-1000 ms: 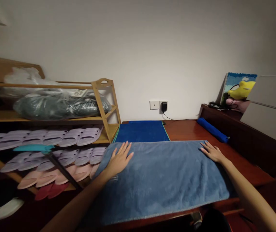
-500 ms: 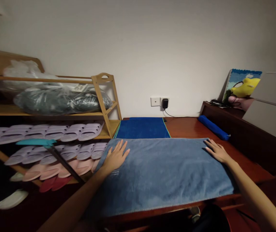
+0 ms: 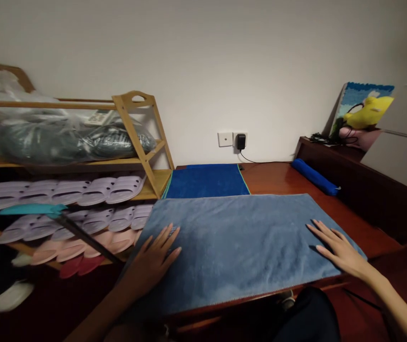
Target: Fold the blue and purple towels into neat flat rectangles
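Observation:
A grey-blue towel [image 3: 239, 247] lies spread over the front of the reddish-brown desk, its near edge at the desk's front edge. My left hand [image 3: 155, 256] rests palm down near the towel's left side, fingers spread. On the right part of the towel, my right hand [image 3: 339, 249] lies flat with its fingers apart. Small wrinkles show in the cloth to the left of my right hand. Behind it is a darker blue towel [image 3: 207, 181] with green edging, partly covered by the grey-blue one.
At the left stands a wooden rack [image 3: 132, 128] with rows of slippers [image 3: 125, 189] and plastic-wrapped bundles. A blue pouch [image 3: 315, 177] lies on the desk [image 3: 271, 179] at right. A black adapter [image 3: 241, 141] is plugged into the wall. A yellow plush toy [image 3: 369, 113] sits at far right.
Both hands have slid toward me over the grey-blue towel, away from its far edge. The camera view has shifted slightly.

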`<act>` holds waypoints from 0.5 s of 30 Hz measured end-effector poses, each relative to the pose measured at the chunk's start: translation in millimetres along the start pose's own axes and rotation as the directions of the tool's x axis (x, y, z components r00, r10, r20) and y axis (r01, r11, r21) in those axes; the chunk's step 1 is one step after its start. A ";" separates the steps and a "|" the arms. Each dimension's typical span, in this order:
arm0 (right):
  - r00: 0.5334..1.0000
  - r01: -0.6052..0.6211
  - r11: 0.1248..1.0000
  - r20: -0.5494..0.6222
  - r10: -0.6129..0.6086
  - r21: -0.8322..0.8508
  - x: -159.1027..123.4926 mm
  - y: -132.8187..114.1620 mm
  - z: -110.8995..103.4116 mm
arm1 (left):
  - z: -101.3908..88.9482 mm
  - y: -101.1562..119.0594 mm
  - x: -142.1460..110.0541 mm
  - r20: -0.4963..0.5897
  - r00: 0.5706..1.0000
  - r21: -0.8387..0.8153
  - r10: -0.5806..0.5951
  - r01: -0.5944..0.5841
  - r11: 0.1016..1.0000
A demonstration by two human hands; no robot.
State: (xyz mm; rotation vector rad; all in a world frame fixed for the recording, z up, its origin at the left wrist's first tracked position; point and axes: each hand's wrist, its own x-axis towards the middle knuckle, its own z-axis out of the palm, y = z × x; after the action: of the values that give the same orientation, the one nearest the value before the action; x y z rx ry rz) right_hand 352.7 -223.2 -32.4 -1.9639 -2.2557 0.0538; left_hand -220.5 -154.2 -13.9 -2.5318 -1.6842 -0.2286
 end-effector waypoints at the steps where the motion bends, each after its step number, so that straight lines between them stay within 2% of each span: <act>1: 1.000 -0.015 1.000 -0.018 0.015 0.001 -0.3 3.6 -1.0 | -0.8 -2.5 -1.0 -0.009 1.000 -0.003 -0.005 0.005 1.000; 4: 0.997 -0.062 0.998 -0.056 0.061 -0.014 -5.5 15.8 -2.0 | -2.6 -13.9 -7.5 -0.042 0.999 -0.012 -0.012 0.012 1.000; 7: 0.998 -0.067 0.998 -0.002 0.067 -0.006 -9.5 31.9 -0.3 | -0.5 -23.2 -18.4 -0.031 0.999 -0.035 -0.013 0.012 0.999; 9: 0.997 -0.064 0.998 0.032 0.063 0.027 -2.0 43.4 -3.0 | 1.3 -25.0 -23.5 -0.011 1.000 -0.050 -0.026 0.026 0.998; 11: 0.998 -0.065 0.996 0.008 0.065 0.054 18.0 51.9 -9.8 | 1.7 -24.2 -25.0 -0.002 1.000 -0.054 -0.027 0.027 0.998; 13: 0.995 -0.084 0.994 -0.052 0.087 0.063 48.1 54.8 -16.2 | 0.7 -22.5 -24.3 0.003 1.000 -0.043 -0.024 0.024 0.999; 15: 0.990 -0.123 0.990 -0.063 0.127 0.062 81.6 52.3 -16.3 | -0.6 -21.3 -23.4 0.013 0.999 -0.032 -0.030 0.031 0.999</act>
State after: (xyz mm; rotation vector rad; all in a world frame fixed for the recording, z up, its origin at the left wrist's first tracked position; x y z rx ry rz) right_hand 395.6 -136.4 -15.5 -2.0428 -2.0648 0.0659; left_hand -249.0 -167.3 -17.5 -2.5367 -1.7387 -0.2447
